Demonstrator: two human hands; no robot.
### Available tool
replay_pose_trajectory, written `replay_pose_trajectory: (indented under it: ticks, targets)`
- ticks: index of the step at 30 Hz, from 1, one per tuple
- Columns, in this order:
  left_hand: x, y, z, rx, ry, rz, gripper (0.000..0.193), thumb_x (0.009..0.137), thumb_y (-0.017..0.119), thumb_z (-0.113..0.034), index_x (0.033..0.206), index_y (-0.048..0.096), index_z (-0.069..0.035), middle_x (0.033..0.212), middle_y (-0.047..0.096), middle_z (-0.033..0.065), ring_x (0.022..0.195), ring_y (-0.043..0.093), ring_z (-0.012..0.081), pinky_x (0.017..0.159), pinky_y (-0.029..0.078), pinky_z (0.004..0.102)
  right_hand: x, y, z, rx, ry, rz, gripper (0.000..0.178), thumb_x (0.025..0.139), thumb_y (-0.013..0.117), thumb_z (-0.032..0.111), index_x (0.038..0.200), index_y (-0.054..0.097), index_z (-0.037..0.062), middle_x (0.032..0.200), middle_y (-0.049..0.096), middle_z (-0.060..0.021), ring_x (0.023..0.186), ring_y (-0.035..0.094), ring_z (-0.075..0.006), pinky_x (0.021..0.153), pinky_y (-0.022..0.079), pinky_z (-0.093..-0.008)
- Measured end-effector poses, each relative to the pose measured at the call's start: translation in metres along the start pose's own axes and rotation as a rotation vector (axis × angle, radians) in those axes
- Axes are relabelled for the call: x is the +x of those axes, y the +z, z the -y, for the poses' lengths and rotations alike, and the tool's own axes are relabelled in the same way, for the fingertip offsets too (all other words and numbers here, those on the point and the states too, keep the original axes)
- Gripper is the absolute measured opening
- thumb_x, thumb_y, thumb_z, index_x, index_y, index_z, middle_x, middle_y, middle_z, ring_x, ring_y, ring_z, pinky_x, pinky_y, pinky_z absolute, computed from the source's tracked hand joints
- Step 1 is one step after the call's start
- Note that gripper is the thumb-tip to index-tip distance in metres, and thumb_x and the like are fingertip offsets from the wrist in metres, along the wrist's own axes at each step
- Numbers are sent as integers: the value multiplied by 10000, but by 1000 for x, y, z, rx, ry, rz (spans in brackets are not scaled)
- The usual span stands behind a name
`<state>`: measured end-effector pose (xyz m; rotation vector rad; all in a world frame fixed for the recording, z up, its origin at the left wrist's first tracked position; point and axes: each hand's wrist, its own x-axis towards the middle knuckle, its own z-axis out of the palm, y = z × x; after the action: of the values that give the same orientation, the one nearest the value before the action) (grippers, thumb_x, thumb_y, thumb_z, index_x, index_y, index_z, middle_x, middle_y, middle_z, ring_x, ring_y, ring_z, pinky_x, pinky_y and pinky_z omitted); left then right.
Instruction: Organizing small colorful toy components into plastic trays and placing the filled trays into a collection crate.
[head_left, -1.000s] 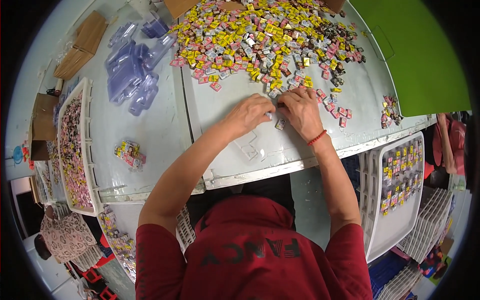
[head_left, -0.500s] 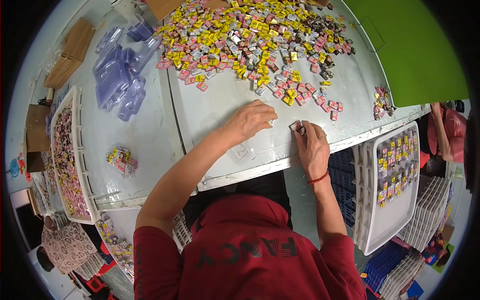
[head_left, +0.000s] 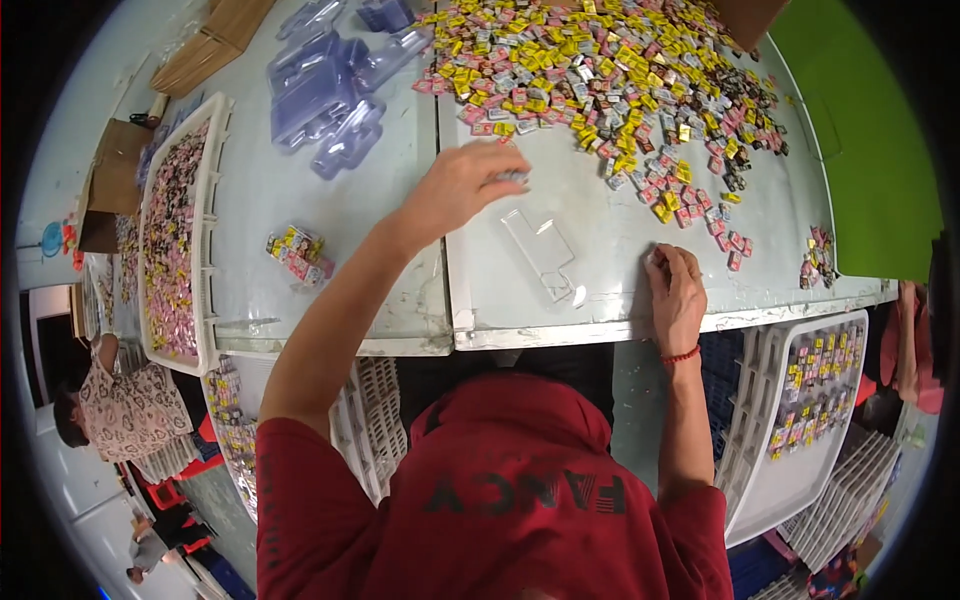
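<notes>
Near edge: red hooded top, both forearms reaching forward onto a pale grey counter (head_left: 330, 200). Right hand (head_left: 676, 295) palm down near the counter's near edge, red band at the wrist, fingertips pressed on a tiny piece; grip not clear, cannot tell whether anything pinched. Just left of it, a clear flat plastic tray (head_left: 542, 250) lying bare on the counter, between the hands. Left hand (head_left: 458, 185) stretched farther, fingers curled loosely, grip apparently released, reaching toward the huge pile of small yellow, pink and brown wrapped pieces (head_left: 600, 70) at the far side. Likely risk: sleeve or wrist sweeping loose pieces off the edge, or nudging the light tray askew. Far left: stack of clear trays (head_left: 320, 90).
</notes>
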<state>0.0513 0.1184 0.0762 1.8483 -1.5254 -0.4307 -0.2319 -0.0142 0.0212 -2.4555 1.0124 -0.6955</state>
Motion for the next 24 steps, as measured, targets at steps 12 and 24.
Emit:
replay_pose_trajectory:
  ticks: [12, 24]
  targets:
    - [-18, 23, 17, 85, 283, 175, 238, 765, 695, -143, 967, 664, -20, 1008, 658, 77, 961, 586, 266, 837, 485, 367, 1, 32, 112, 211, -146, 234, 237, 759, 693, 53, 990, 644, 45, 982, 643, -107, 840, 640, -298, 706, 526, -358]
    - [-47, 56, -8, 79, 311, 99, 236, 737, 694, -83, 948, 641, 8, 966, 638, 79, 916, 572, 249, 801, 494, 335, 33, 19, 61, -113, -358, 347, 276, 718, 703, 69, 987, 642, 56, 995, 629, -100, 881, 615, -301, 760, 514, -367]
